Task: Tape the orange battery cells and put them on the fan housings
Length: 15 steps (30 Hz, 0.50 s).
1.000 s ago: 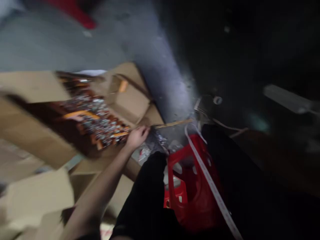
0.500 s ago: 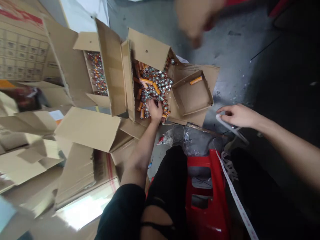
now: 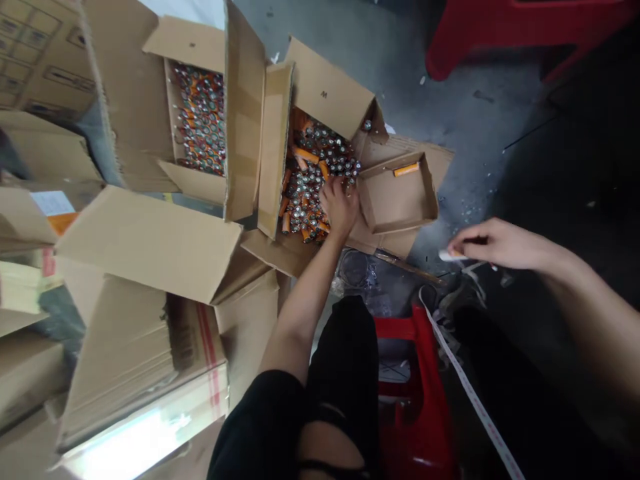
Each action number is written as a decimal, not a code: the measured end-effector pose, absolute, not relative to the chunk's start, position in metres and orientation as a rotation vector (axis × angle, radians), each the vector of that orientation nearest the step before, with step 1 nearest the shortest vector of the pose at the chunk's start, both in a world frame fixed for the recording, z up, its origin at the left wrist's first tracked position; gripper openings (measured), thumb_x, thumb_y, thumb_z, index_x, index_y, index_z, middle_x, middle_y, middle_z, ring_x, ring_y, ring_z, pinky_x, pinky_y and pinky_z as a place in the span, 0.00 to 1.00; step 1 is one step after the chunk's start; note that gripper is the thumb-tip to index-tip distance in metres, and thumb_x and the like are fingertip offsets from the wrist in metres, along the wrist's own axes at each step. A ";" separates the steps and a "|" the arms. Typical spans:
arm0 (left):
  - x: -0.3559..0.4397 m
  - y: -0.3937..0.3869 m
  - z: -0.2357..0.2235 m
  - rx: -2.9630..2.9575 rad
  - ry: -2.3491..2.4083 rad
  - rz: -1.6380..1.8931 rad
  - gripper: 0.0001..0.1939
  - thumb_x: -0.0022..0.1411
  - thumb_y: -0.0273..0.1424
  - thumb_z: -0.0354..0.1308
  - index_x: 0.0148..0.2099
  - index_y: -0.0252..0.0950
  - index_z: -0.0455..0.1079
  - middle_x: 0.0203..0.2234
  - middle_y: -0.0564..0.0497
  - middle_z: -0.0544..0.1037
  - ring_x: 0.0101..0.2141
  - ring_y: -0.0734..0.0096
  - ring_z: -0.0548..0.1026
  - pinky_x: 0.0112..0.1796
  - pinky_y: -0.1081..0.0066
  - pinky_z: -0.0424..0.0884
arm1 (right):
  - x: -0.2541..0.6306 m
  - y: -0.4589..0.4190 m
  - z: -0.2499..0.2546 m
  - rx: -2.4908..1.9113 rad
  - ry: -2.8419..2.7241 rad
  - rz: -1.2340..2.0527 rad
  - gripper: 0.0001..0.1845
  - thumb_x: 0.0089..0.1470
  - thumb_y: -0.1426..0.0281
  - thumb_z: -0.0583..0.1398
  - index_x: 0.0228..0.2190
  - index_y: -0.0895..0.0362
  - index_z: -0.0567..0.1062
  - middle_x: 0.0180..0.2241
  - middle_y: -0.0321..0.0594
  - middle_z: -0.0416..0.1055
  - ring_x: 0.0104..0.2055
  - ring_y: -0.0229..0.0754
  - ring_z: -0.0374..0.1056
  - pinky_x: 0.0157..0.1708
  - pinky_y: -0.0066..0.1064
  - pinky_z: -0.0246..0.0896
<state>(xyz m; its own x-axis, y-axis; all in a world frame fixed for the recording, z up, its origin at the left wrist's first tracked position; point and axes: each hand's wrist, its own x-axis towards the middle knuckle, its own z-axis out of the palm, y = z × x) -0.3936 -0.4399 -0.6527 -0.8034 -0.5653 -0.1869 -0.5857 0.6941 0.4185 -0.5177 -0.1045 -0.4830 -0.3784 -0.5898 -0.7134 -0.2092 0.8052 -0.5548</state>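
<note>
My left hand [image 3: 341,208] is down among the orange battery cells [image 3: 310,193] in an open cardboard box. Its fingers curl over the cells, and what they grip, if anything, is hidden. Off to the right, above the floor, my right hand [image 3: 483,241] pinches a white strip [image 3: 451,256] between thumb and fingers. A small orange patch shows beside its fingertips, too small to make out. Between the hands, a shallow cardboard tray [image 3: 395,200] holds one orange cell [image 3: 406,169] against its far wall.
Another open carton [image 3: 200,120] with many cells stands to the left. Cardboard boxes [image 3: 150,240] crowd the left side. A red plastic stool [image 3: 425,400] is beside my leg, with a long printed white tape [image 3: 473,393] trailing past it. Another red stool [image 3: 520,37] stands at the top right.
My left hand has shifted right within the cells. The right hand has lowered slightly, its strip no longer a wide loop. A blurred hand at the top has left view. The camera view has turned.
</note>
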 end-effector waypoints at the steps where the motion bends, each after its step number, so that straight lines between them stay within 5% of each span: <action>1: -0.402 -0.451 -0.652 -1.069 2.804 0.667 0.33 0.72 0.43 0.62 0.73 0.37 0.65 0.73 0.33 0.66 0.73 0.42 0.62 0.73 0.42 0.59 | -0.522 -0.117 -0.490 -0.628 1.993 -0.477 0.21 0.66 0.56 0.58 0.45 0.48 0.89 0.35 0.37 0.85 0.32 0.45 0.79 0.34 0.34 0.71; 4: -0.428 -0.475 -0.649 -1.022 2.668 0.561 0.45 0.67 0.45 0.67 0.80 0.42 0.58 0.80 0.36 0.52 0.77 0.32 0.50 0.73 0.33 0.54 | -0.528 -0.165 -0.517 -0.747 2.084 -0.253 0.23 0.72 0.58 0.55 0.57 0.49 0.85 0.51 0.43 0.86 0.50 0.52 0.82 0.52 0.40 0.74; 8: -0.441 -0.481 -0.648 -0.775 2.575 0.538 0.42 0.69 0.50 0.64 0.81 0.54 0.57 0.82 0.48 0.49 0.79 0.25 0.41 0.71 0.20 0.45 | -0.521 -0.209 -0.551 -0.680 2.014 0.162 0.25 0.74 0.52 0.56 0.57 0.50 0.84 0.53 0.52 0.84 0.54 0.59 0.80 0.52 0.45 0.72; 11: -0.437 -0.478 -0.649 -0.756 2.589 0.568 0.36 0.74 0.49 0.57 0.80 0.54 0.58 0.82 0.49 0.50 0.79 0.29 0.39 0.73 0.22 0.41 | -0.504 -0.209 -0.570 -0.728 2.102 0.115 0.26 0.73 0.53 0.58 0.61 0.55 0.79 0.59 0.56 0.79 0.60 0.60 0.74 0.56 0.44 0.69; 15: -0.426 -0.457 -0.650 -0.829 2.699 0.713 0.32 0.77 0.42 0.56 0.79 0.47 0.61 0.81 0.45 0.52 0.80 0.35 0.41 0.76 0.30 0.44 | -0.477 -0.187 -0.586 -0.671 2.214 0.060 0.24 0.70 0.59 0.61 0.59 0.60 0.80 0.59 0.61 0.77 0.65 0.65 0.67 0.68 0.60 0.54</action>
